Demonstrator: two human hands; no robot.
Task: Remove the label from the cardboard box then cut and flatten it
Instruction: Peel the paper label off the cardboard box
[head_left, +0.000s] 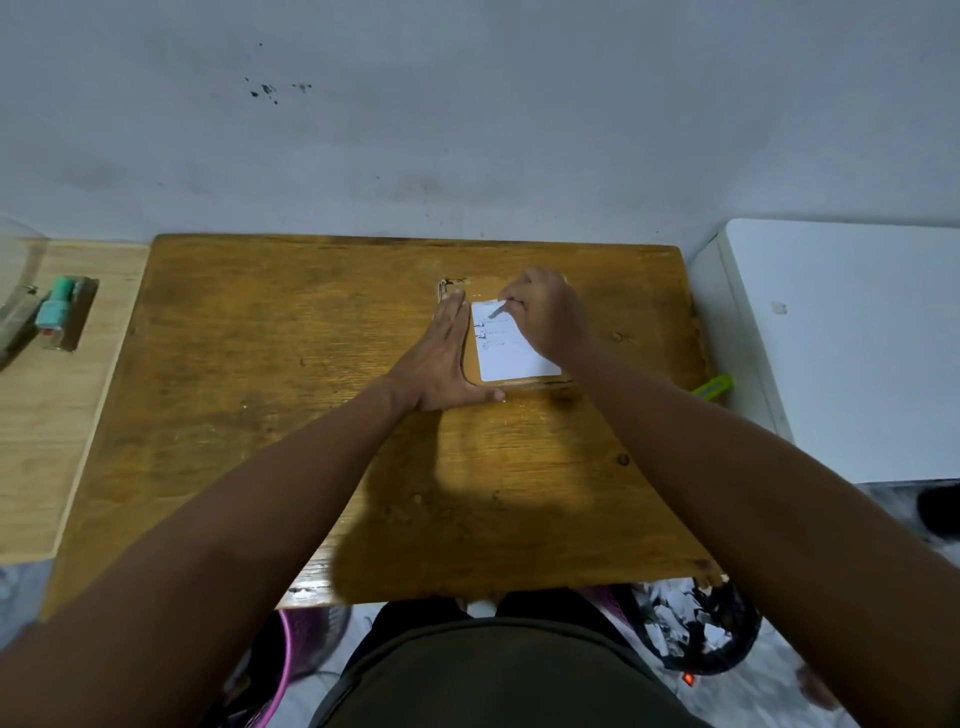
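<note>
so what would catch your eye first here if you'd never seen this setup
The white label on the flat cardboard box, right of centre on the wooden table. The left hand lies flat along the box's left edge, while the right hand picks at the label's far corner. A green cutter pokes out at the table's right edge.

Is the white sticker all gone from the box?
No, the label still covers the box, and the right hand picks at its far corner.

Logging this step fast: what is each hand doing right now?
Left hand: open, flat against the cardboard box.
Right hand: closed, pinching the label at its far corner.
</note>
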